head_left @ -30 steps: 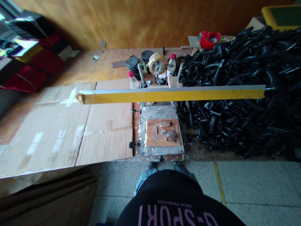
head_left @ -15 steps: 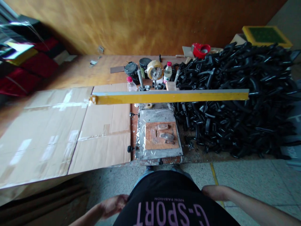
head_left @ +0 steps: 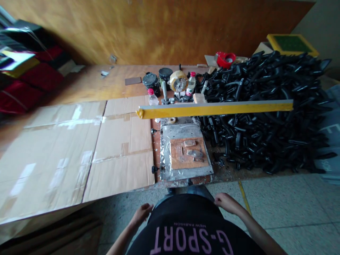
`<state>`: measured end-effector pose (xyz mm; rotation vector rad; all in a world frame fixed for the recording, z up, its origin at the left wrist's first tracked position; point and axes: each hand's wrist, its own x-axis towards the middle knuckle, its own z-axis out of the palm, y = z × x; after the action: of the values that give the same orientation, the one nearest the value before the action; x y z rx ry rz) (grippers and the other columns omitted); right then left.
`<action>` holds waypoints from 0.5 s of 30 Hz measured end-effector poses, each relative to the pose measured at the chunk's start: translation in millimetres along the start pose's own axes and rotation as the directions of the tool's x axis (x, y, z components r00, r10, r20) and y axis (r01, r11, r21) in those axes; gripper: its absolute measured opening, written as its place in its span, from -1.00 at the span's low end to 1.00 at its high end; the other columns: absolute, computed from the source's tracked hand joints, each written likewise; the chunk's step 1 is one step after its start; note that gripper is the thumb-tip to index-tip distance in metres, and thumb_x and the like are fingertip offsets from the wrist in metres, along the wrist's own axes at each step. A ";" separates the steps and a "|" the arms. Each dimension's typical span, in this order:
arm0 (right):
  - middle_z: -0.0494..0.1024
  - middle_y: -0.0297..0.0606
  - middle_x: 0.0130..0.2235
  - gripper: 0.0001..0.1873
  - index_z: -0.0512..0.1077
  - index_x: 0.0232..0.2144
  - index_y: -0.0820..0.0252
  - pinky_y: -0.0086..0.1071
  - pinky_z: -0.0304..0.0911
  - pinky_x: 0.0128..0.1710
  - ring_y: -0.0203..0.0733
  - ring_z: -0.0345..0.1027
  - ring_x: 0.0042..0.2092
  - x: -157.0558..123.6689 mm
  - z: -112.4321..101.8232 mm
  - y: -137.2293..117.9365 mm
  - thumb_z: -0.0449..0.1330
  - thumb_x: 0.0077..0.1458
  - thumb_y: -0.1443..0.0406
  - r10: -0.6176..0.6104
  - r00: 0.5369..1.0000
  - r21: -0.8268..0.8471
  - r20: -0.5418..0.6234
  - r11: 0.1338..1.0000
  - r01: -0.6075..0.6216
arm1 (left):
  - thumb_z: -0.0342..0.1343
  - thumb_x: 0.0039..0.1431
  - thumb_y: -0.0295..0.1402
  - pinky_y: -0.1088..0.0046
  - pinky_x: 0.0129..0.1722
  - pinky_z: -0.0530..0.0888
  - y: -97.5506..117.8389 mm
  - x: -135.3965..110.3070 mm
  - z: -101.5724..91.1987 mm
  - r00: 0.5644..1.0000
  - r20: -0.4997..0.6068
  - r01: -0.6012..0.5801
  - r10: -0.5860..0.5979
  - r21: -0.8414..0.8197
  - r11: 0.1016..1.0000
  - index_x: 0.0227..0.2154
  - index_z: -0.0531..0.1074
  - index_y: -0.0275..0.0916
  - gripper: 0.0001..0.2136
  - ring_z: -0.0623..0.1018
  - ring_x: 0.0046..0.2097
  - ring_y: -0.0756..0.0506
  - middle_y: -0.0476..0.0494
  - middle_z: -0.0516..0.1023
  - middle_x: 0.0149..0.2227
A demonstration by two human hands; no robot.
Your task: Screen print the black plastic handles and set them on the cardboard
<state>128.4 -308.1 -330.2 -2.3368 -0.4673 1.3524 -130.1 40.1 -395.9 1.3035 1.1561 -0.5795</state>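
My left hand (head_left: 143, 213) hangs beside my left hip, in front of the bench, with its fingers loosely curled together and nothing seen in them. At my right hip is my right hand (head_left: 225, 202), its fingers also curled, with no object showing. Both hands are clear of the bench top. Nearest in front of me is a grey metal plate (head_left: 189, 174) bearing a worn wooden board (head_left: 176, 161). Several small blocks (head_left: 195, 153) lie on that board. A long yellow bar (head_left: 217, 111) stretches across the view above the plate's far end.
A large heap of black curved parts (head_left: 255, 134) covers the bench's right side. Flattened cardboard (head_left: 122, 138) lies left. Behind the bar stand black tubs (head_left: 151, 80), a tape roll (head_left: 179, 82) and a bottle (head_left: 190, 85). Red bundles (head_left: 26, 78) are stacked far left.
Both hands have moved up and forward from the sides of my body, the right one also inward. The view has shifted, so the bench and plate appear slightly further right.
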 end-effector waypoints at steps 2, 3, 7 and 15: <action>0.48 -0.32 -0.43 -0.83 0.41 -0.51 0.15 -0.33 0.23 -0.24 -0.17 0.38 -0.32 0.3 -27.4 -25.6 0.09 0.08 0.31 -0.170 0.958 -0.107 -0.231 0.983 0.148 | 0.16 -0.52 0.29 0.45 -0.51 0.12 0.5 1.5 -2.4 0.998 -0.052 -0.022 0.021 -0.020 1.000 -0.65 0.24 -0.19 -0.39 0.22 -0.55 -0.01 0.07 0.15 -0.68; 0.52 -0.29 -0.34 -0.82 0.44 -0.41 0.13 -0.31 0.25 -0.19 -0.16 0.40 -0.26 2.7 -42.4 -40.3 0.05 0.16 0.29 -0.287 0.893 -0.172 -0.346 0.955 0.240 | 0.15 -0.52 0.31 0.46 -0.51 0.12 3.6 2.7 -0.7 0.997 -0.076 -0.033 0.030 -0.039 0.999 -0.63 0.27 -0.20 -0.38 0.20 -0.56 0.01 0.07 0.17 -0.69; 0.52 -0.15 -0.08 -0.74 0.40 -0.07 0.11 -0.22 0.25 0.01 -0.07 0.37 -0.03 26.8 -85.8 -97.0 0.16 0.17 0.27 -0.646 0.590 -0.447 -0.484 0.762 0.468 | 0.11 -0.49 0.33 0.50 -0.50 0.18 28.9 7.4 22.2 0.985 -0.159 -0.081 0.060 -0.130 0.988 -0.53 0.31 -0.22 -0.34 0.23 -0.57 0.04 0.09 0.23 -0.65; 0.60 -0.31 -0.30 -0.90 0.50 -0.31 0.12 -0.38 0.33 -0.22 -0.23 0.47 -0.28 85.8 -138.6 -158.6 0.16 0.15 0.32 -0.723 0.600 -0.242 -0.342 0.685 0.687 | 0.12 -0.51 0.32 0.52 -0.53 0.17 58.5 0.0 67.6 0.957 -0.271 -0.173 0.101 -0.254 0.952 -0.53 0.32 -0.24 -0.33 0.25 -0.60 0.05 0.05 0.32 -0.64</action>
<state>276.8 -154.3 -252.7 -2.0303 -1.1750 0.4379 -57.3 -9.2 -379.7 1.2271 1.2919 -0.1402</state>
